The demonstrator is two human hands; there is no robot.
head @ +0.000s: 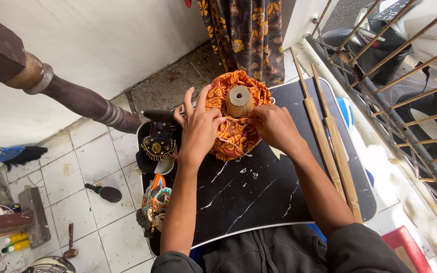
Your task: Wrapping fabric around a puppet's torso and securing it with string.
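Pinching thin string taut, both hands' fingers cinched orange batik cloth around the wooden cylinder on the surface.

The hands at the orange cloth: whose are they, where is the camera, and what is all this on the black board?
There is no machine here. The one picture comes from a camera worn on a person's head, looking down at their own two bare hands. The left hand and right hand both pinch a thin string around an orange patterned cloth. The cloth is gathered about a short wooden peg that sticks up through it. All this rests on a black marbled board over the person's lap. Two bamboo sticks lie along the board's right side. At its left edge sit painted masks.
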